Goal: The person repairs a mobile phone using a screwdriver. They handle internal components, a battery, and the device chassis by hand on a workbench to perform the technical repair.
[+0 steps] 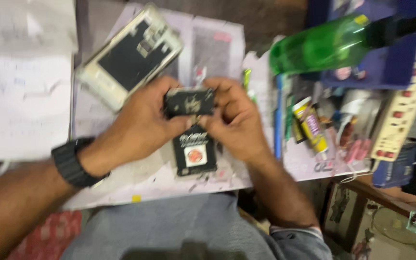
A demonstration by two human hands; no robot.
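Currently both hands, left hand [143, 123] and right hand [234, 123], grip clamped on a small flat black rectangular battery [189, 101] mid-counter, above a black battery pack [194, 150]. Step: inspection, apparently. Opened white phone shell [128, 55] lies toward the far-left edge.

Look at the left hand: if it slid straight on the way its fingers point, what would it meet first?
The left hand points rightward across the small black part it already grips. Just beyond are the right hand's fingers, so it would probably meet those first, though the blur makes depth uncertain.
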